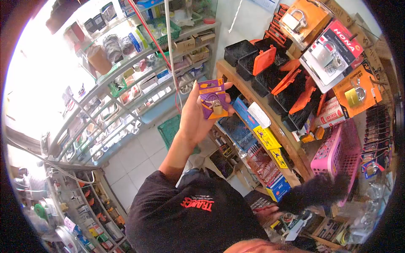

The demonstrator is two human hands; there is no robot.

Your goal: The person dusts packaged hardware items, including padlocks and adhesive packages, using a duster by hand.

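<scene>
Over on the left, small goods are being held in rows by the metal-framed shelves (103, 69); lower down, the white floor tiles (141, 158) are being partly covered by a green basket (169, 130); now, up at the middle, a purple-and-orange carded padlock (209, 99) is being gripped by the left hand (193, 110), thumb at one edge, fingers curling round the other, its front being turned to view; further right and lower, the right hand (268, 214) is being partly hidden beside a dark, blurred shape (318, 193), so its grip cannot be told; above, black bins (241, 52) with orange lids (264, 60) are being supported by a wooden ledge (291, 152); at far right, a HONA padlock pack (331, 55) is being displayed above a pink basket (327, 158), an orange padlock card (366, 89) being shown just beside the pack.
</scene>
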